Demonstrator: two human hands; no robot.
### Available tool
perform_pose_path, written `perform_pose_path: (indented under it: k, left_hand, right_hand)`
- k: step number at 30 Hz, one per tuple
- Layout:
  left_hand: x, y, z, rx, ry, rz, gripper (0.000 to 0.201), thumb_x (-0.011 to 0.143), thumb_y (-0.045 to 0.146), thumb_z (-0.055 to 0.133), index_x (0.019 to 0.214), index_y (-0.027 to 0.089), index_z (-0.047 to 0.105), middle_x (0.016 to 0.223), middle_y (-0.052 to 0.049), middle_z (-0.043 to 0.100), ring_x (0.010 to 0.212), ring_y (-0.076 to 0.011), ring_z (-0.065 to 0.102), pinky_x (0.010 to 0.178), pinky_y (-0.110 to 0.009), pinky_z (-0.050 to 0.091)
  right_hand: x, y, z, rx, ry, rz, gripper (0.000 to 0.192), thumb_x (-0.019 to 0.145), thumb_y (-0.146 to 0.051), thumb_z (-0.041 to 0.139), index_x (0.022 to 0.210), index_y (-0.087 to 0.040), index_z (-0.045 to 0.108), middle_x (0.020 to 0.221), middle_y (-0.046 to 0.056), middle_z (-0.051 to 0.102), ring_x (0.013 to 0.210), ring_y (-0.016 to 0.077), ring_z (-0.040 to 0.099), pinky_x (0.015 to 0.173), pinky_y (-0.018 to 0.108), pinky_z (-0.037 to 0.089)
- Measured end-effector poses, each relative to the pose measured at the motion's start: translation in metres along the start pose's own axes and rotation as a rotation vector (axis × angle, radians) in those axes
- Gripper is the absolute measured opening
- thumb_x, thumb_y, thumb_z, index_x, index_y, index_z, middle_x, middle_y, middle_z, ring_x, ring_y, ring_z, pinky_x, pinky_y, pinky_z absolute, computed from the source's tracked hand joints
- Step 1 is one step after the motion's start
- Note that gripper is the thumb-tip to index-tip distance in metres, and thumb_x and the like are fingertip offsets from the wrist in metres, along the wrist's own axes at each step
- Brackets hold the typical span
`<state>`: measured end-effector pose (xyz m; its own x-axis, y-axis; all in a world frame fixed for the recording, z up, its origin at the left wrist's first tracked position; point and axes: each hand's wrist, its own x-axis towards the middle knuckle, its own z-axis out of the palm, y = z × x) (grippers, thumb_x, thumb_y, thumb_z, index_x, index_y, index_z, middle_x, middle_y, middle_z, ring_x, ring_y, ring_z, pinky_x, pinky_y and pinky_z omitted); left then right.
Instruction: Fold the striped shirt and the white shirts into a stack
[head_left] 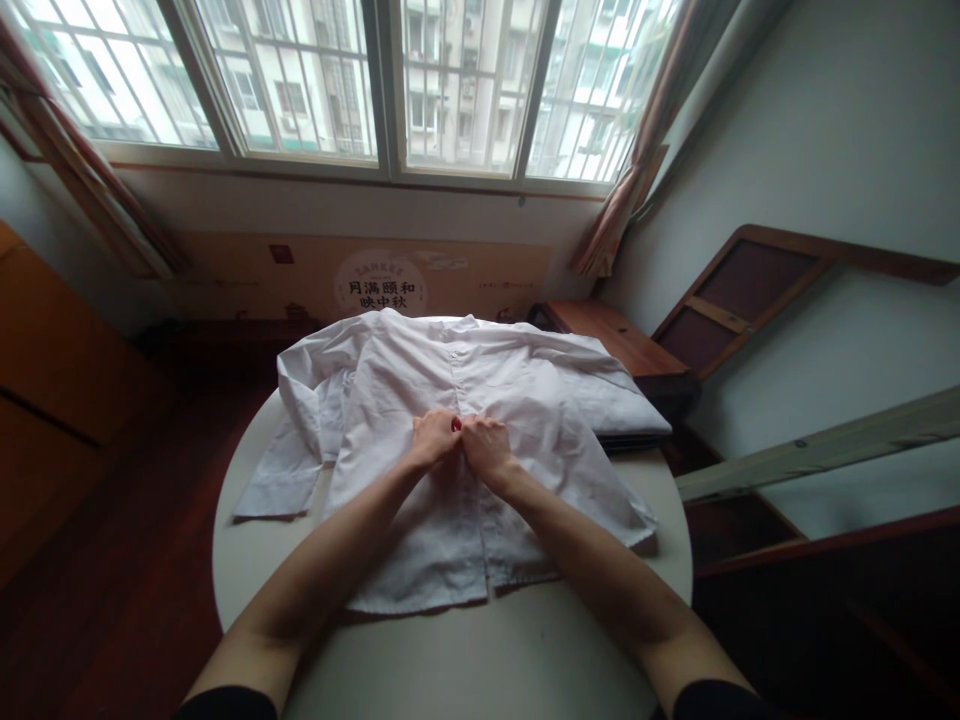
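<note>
A white button-up shirt point(405, 380) lies spread front side up on a round white table point(472, 660), its hem toward me. My left hand point(436, 438) and my right hand point(487, 448) meet at the front placket, about the middle of the shirt. The fingers of both are closed on the placket cloth. Something small and red shows between them at the left fingertips; I cannot make out what it is. A button point(453, 354) is visible higher on the placket. One sleeve point(281, 480) hangs bent at the left, the other lies out to the right.
A dark flat object point(634, 441) sits under the right sleeve near the table's edge. Behind the table stand a brown wooden cabinet point(615, 340) and a long printed box point(262, 275) below the barred window. A wooden frame point(742, 290) leans at the right wall.
</note>
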<state>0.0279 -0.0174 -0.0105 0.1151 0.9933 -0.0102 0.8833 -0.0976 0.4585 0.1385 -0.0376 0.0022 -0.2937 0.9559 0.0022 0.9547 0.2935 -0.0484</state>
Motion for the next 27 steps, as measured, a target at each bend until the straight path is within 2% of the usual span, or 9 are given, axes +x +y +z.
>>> perform_pose_path:
  k: [5, 8, 12, 15, 19, 27]
  left_hand:
    - [0.0, 0.006, 0.002, 0.004, -0.016, -0.051, 0.018, 0.079, 0.03, 0.055, 0.079, 0.021, 0.071, 0.086, -0.008, 0.071, 0.09, -0.0248, 0.062, 0.082, -0.036, 0.039]
    - [-0.003, 0.004, 0.004, 0.03, 0.029, -0.023, 0.019, 0.081, 0.03, 0.054, 0.081, 0.021, 0.07, 0.088, -0.008, 0.071, 0.093, -0.0246, 0.061, 0.084, -0.036, 0.038]
    - [-0.004, 0.0, 0.005, 0.019, 0.04, -0.011, 0.023, 0.085, 0.033, 0.05, 0.083, 0.021, 0.07, 0.089, -0.008, 0.071, 0.092, -0.0239, 0.061, 0.084, -0.035, 0.038]
    - [-0.002, -0.004, 0.004, -0.042, 0.018, -0.037, 0.025, 0.085, 0.037, 0.051, 0.084, 0.021, 0.071, 0.087, -0.007, 0.071, 0.088, -0.0222, 0.062, 0.081, -0.033, 0.038]
    - [0.001, -0.007, 0.002, -0.112, 0.008, -0.051, 0.025, 0.084, 0.037, 0.054, 0.085, 0.02, 0.072, 0.086, -0.005, 0.072, 0.084, -0.0202, 0.063, 0.076, -0.029, 0.039]
    - [0.001, -0.006, -0.005, -0.177, -0.052, -0.064, 0.024, 0.083, 0.031, 0.053, 0.089, 0.018, 0.072, 0.084, -0.004, 0.071, 0.08, -0.0188, 0.062, 0.072, -0.027, 0.04]
  right_hand:
    - [0.004, 0.012, 0.003, 0.095, 0.113, 0.08, 0.023, 0.087, -0.015, 0.046, 0.092, -0.013, 0.069, 0.093, 0.016, 0.07, 0.086, 0.0224, 0.066, 0.074, 0.028, 0.046]
    - [0.007, 0.025, 0.005, 0.289, 0.171, 0.166, 0.021, 0.084, -0.023, 0.051, 0.085, -0.017, 0.071, 0.089, 0.01, 0.072, 0.086, 0.0219, 0.066, 0.075, 0.028, 0.045]
    - [0.012, 0.035, 0.01, 0.616, 0.168, 0.227, 0.016, 0.076, -0.025, 0.059, 0.08, -0.018, 0.073, 0.081, 0.005, 0.073, 0.08, 0.0179, 0.066, 0.069, 0.023, 0.043]
    - [0.013, 0.036, 0.015, 0.756, 0.147, 0.236, 0.015, 0.072, -0.022, 0.061, 0.078, -0.017, 0.073, 0.074, 0.003, 0.072, 0.072, 0.016, 0.064, 0.063, 0.021, 0.041]
    - [0.013, 0.037, 0.02, 0.825, 0.139, 0.224, 0.016, 0.071, -0.02, 0.06, 0.078, -0.016, 0.074, 0.072, 0.003, 0.072, 0.068, 0.0154, 0.063, 0.059, 0.021, 0.04]
    - [0.013, 0.036, 0.023, 0.796, 0.169, 0.168, 0.016, 0.072, -0.024, 0.062, 0.079, -0.018, 0.075, 0.074, 0.003, 0.073, 0.07, 0.0162, 0.065, 0.06, 0.021, 0.042]
